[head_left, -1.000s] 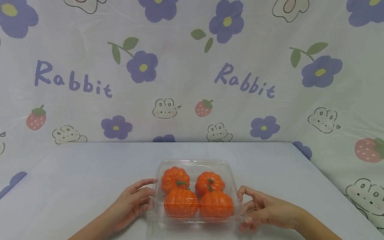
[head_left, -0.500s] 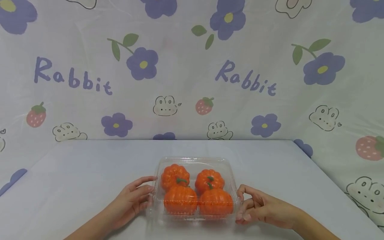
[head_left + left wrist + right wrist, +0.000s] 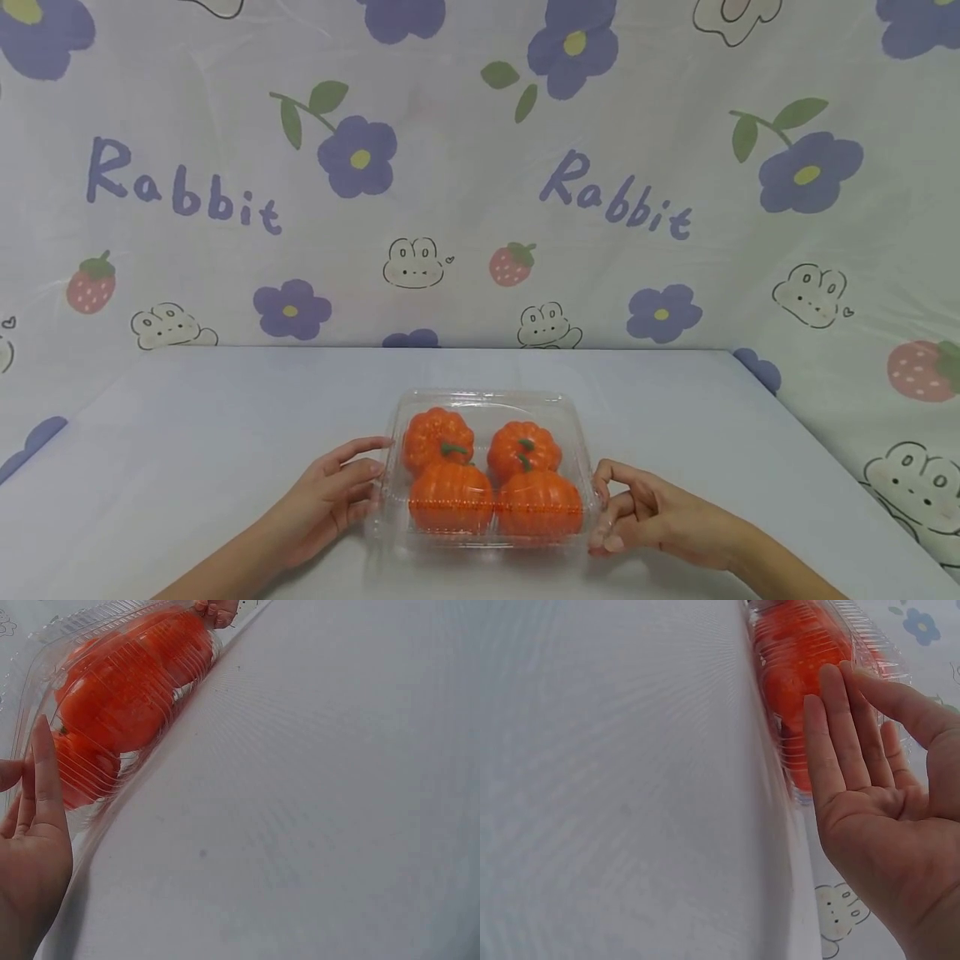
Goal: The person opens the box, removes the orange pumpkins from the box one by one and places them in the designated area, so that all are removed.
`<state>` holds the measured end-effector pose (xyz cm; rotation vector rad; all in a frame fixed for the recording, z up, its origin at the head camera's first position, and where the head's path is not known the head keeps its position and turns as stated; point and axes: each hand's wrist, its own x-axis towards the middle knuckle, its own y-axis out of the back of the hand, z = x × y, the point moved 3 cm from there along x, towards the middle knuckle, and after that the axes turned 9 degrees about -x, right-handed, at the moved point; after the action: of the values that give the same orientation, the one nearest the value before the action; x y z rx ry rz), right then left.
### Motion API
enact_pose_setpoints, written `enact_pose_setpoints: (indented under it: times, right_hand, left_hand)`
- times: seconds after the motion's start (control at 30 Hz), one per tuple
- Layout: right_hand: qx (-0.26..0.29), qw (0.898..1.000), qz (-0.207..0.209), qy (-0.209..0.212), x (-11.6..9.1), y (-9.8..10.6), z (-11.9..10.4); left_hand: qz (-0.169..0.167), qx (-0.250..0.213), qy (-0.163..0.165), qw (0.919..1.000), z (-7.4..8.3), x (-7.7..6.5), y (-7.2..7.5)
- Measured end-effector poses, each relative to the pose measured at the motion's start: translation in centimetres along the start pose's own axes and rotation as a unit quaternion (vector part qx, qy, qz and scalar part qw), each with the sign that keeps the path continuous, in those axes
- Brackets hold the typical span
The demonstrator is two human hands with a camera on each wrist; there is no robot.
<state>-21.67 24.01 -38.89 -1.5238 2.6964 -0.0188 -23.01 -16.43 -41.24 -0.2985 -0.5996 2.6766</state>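
A clear plastic clamshell box (image 3: 483,404) stands on the white table, closed over several orange toy pumpkins (image 3: 452,498) with green stems. My left hand (image 3: 333,492) holds the box's left side, thumb and fingers at the edge. In the left wrist view the fingers (image 3: 46,772) lie along the ribbed wall. Opposite, my right hand (image 3: 652,521) grips the right side near the front corner, with a bent finger farther back and the thumb near the front. The right wrist view has its fingertips (image 3: 830,679) against the wall, the thumb tip close beside them.
The white tabletop (image 3: 247,417) stretches around the box to its back edge. Behind and at the sides hangs a white cloth (image 3: 465,108) printed with flowers, rabbits, strawberries and the word Rabbit.
My right thumb and fingertips have drawn in against the box's front right corner. The left hand and the box keep nearly the same place; the head view has tilted slightly.
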Motion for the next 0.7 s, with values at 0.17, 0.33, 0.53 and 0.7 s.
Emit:
enact_pose_setpoints:
  times: [0.17,0.33,0.53,0.7]
  right_hand:
    - [-0.014,1.0,0.005,-0.004,-0.09,-0.11,-0.35]
    - [-0.024,1.0,0.008,-0.001,-0.07,-0.26,-0.45]
    - [-0.023,1.0,0.005,-0.008,-0.08,-0.26,-0.49]
    - [-0.038,0.999,0.005,-0.016,-0.21,-0.09,-0.64]
  left_hand:
    - [0.003,-0.003,-0.001,1.0,0.05,0.07,-0.01]
    - [0.005,-0.005,0.0,1.0,0.1,0.05,-0.04]
    - [0.004,-0.004,0.0,1.0,0.13,0.09,-0.02]
    - [0.0,-0.002,-0.004,1.0,0.14,0.1,0.07]
